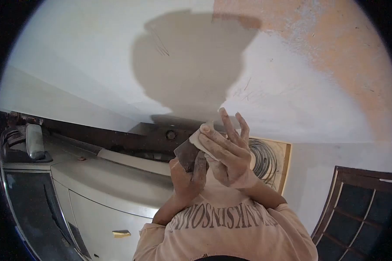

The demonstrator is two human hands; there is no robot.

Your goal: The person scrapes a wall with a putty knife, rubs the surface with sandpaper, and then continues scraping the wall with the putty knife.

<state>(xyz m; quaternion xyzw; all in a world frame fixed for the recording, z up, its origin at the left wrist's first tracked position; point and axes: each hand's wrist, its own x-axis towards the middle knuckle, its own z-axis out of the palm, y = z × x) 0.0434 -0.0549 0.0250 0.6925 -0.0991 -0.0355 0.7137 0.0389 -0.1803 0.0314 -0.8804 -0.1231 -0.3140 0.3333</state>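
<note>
Both hands meet in the middle of the view, in front of my chest, and look dusty. My left hand (188, 179) grips a dark grey, flat, square-edged piece (186, 153), its thumb pointing up along the near side. Against that piece lies a pale, off-white sheet or pad (199, 140); its exact kind I cannot tell. My right hand (231, 157) is closed over the pale piece with some fingers, while two others stretch up and apart. Above the hands is a large surface, coated white with bare orange patches (344, 48), on which a broad shadow falls.
On the left stands a light-coloured vehicle (117, 185) with a side mirror (35, 141) and a dark window. A coil of dark cable (262, 158) hangs in a pale wooden frame behind my right hand. A dark framed, paned door or window (357, 213) is at lower right.
</note>
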